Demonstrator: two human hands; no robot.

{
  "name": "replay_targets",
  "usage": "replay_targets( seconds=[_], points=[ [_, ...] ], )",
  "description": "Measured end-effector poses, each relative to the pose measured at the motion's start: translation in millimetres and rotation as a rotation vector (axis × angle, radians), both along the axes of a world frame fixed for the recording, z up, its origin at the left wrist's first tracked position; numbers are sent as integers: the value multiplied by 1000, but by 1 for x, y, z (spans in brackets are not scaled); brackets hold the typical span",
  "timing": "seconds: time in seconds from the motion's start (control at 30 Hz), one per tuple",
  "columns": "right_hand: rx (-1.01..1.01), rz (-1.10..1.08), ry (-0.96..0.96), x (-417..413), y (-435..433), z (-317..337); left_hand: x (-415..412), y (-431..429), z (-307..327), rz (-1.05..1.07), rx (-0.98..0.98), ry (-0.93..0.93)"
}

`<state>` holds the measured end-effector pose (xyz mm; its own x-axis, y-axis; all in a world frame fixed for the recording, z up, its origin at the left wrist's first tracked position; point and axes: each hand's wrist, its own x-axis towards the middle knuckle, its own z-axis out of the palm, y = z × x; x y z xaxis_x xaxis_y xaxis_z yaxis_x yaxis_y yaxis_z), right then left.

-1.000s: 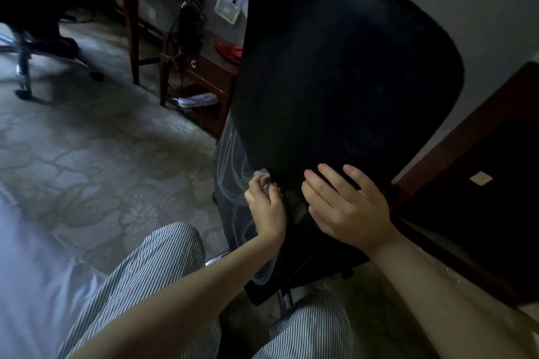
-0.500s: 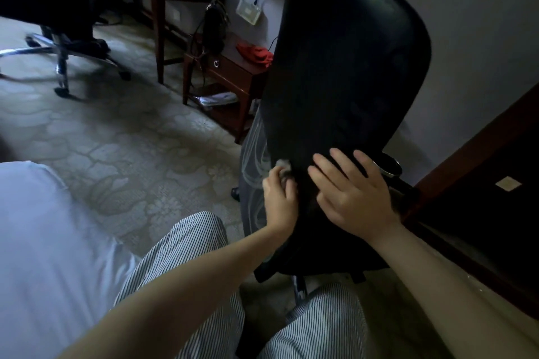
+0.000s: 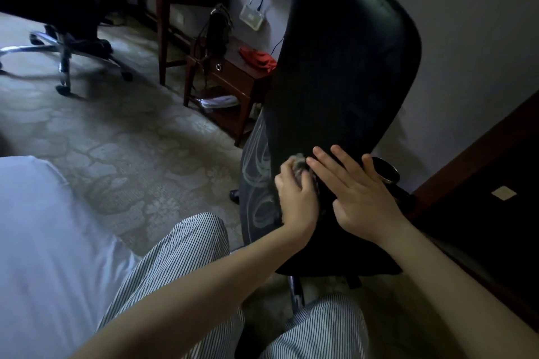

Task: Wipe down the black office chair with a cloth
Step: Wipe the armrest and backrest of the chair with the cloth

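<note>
head view looks down, close over chair (image 3: pixel 344 73).

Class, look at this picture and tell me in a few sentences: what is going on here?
A person in striped trousers is cleaning a black office chair. The left hand grips a small bunched cloth against the lower left edge of its back. The right hand lies flat beside it, fingers spread, apparently steadying the chair.

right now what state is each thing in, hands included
black office chair: upright, both hands on its backrest
cloth: bunched, pressed against the backrest
left hand: grips the cloth
right hand: flat on the backrest, fingers straight
side table drawer: closed
</note>
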<state>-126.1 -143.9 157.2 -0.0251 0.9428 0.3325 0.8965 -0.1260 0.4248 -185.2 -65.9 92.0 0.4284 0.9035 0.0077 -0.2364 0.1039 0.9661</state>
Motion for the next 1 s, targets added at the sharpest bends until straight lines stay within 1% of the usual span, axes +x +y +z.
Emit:
replay_targets(
  seconds=[0.07,0.13,0.23,0.3,0.4,0.5,0.6,0.7,0.87,0.93,1.0],
  points=[
    [-2,23,75,-3,7,3,-3,-3,16,28,102,-85],
    [-14,56,120,-5,15,6,-7,-4,23,98,197,-140],
    [-23,106,88,-4,27,12,-8,5,9,184,239,-148],
    [-49,126,8,-3,33,17,-7,13,-7,195,208,-77],
    [-79,117,-139,-2,40,17,-10,21,-38,132,108,93],
    [-66,101,-181,-5,42,9,-15,39,-81,27,-16,258],
    [-40,58,-190,-9,43,3,-14,51,-96,-81,-142,324],
    [-40,30,-217,-12,42,-1,-11,53,-84,-62,-118,274],
    [-93,35,-351,-10,45,-11,-12,45,-44,-11,49,55],
    [-149,64,-428,-11,44,-18,-17,39,-37,-6,103,-15],
    [-183,77,-531,-12,44,-22,-21,35,-40,-8,131,-27]
  ],
)
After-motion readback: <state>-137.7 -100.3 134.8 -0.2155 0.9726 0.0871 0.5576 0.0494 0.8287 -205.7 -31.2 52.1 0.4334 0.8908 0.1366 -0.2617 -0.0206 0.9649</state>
